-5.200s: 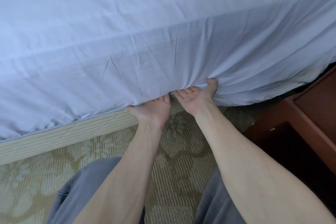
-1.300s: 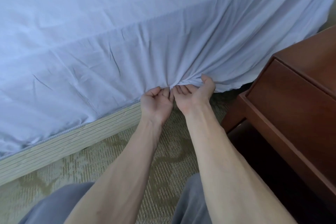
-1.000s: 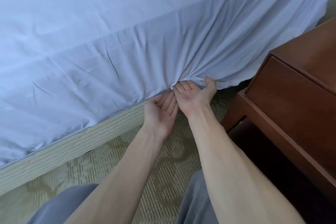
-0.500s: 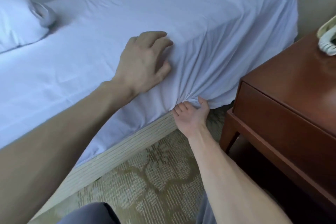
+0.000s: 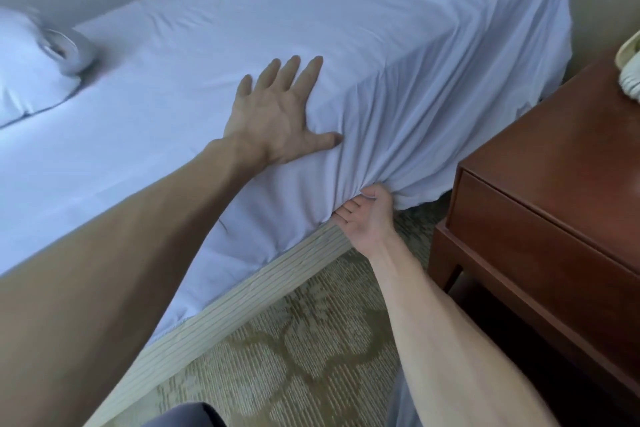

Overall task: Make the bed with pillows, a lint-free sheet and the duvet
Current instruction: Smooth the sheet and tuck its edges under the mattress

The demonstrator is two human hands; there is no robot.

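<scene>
**A:** What is lying in front of the person?

**B:** A bed [image 5: 221,305] is filling most of the view, with a striped band showing along its low near edge. A pale blue sheet [image 5: 363,31] is covering the whole top and draping down the near side and the far right corner. A dark wooden nightstand [image 5: 554,204] is standing just beside the bed's right end, on patterned carpet [image 5: 298,343]. A white pillow [image 5: 24,87] is lying at the far left edge of the bed. No duvet is showing.

**A:** And the hands?

**B:** The left hand [image 5: 277,114] is pressing flat on the sheet at the top's near edge, fingers straight and spread. The right hand [image 5: 367,218], palm up, is reaching under the mattress's lower near edge, where the sheet is bunching. Its thumb is pinching that bunch against the fingers, whose tips are hiding beneath the cloth.

**A:** What could be going wrong from here?

**B:** Most likely the tuck. Tight creases are fanning out from the right hand, so a hard pull may be dragging the top askew, or tugging the hanging corner loose beside the nightstand. If the flat hand is lifting too early, the top may be wrinkling again. The gap beside the nightstand is also looking narrow, so a wrist could be knocking the wood.
</scene>
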